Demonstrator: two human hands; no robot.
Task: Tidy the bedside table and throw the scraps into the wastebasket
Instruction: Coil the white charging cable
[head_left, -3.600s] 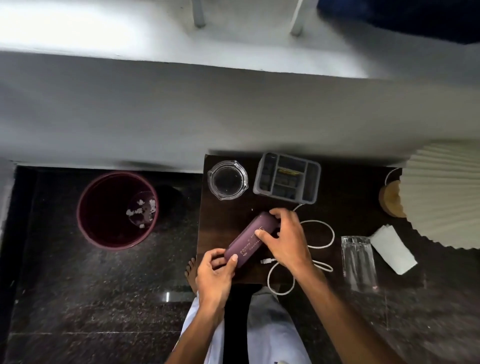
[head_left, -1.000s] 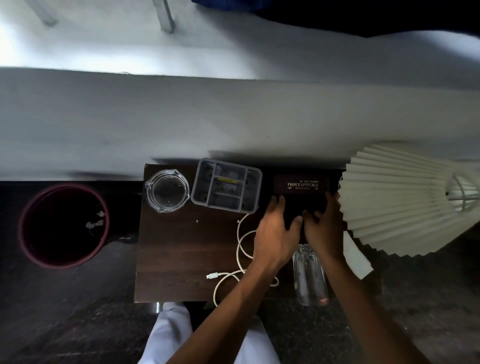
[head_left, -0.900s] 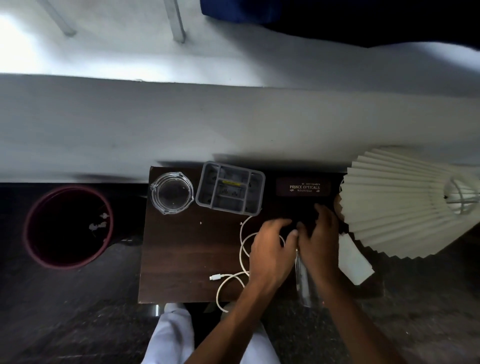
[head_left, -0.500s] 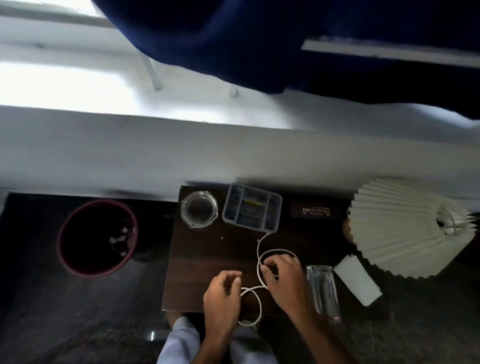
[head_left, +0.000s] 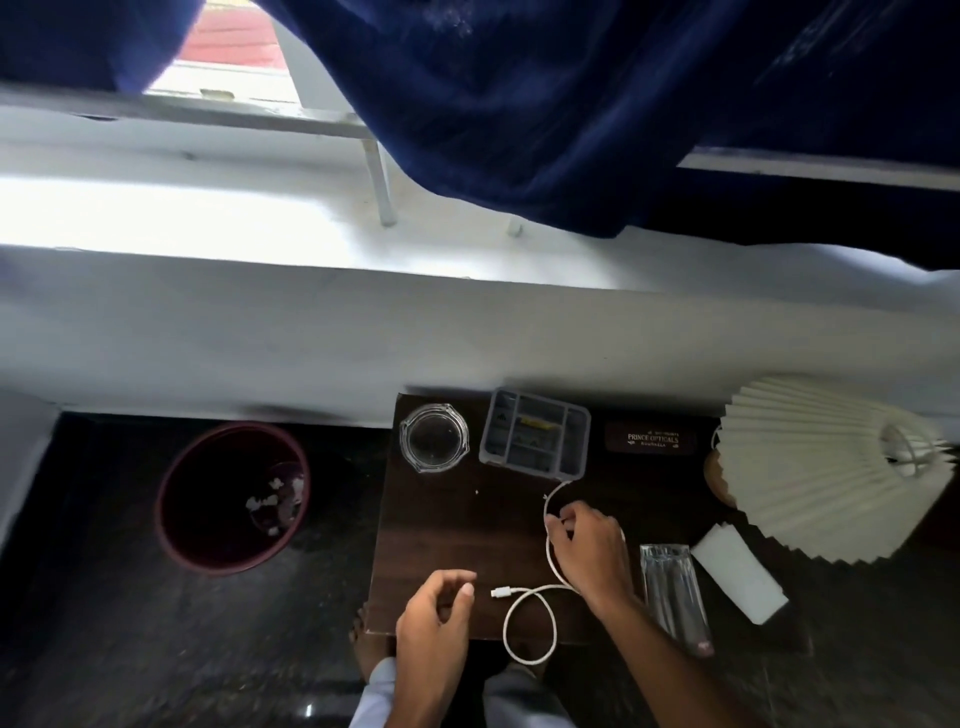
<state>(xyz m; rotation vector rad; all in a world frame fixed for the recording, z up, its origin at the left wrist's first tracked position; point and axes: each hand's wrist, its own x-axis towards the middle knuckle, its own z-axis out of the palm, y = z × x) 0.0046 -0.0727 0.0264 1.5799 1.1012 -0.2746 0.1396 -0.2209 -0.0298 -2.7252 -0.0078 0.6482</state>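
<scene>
Bedside table (head_left: 441, 535) stood against the white wall, and both of your hands were over its near half. Your right hand (head_left: 592, 553) lay on the white charging cable (head_left: 548, 548), fingers curled down and pinching the cord where it bent toward the far side. The rest of the cord ran out from under your palm into a loop that hung past the near edge and ended in a plug (head_left: 501, 592) lying on the wood. Your left hand (head_left: 436, 618) was just left of that plug, fingers loosely curled, thumb close to forefinger, holding nothing.

Along the far edge sat, left to right, a glass ashtray (head_left: 434, 438), a grey compartment tray (head_left: 581, 441) and a dark case (head_left: 652, 440) printed PRINCE OPTICALS. A pleated lamp shade (head_left: 821, 478) filled the right side, and near it a clear tumbler (head_left: 672, 587) lay on its side beside a white folded paper (head_left: 737, 574). On the floor left of the table stood the maroon wastebasket (head_left: 197, 493), with pale scraps (head_left: 267, 501) at its bottom.
</scene>
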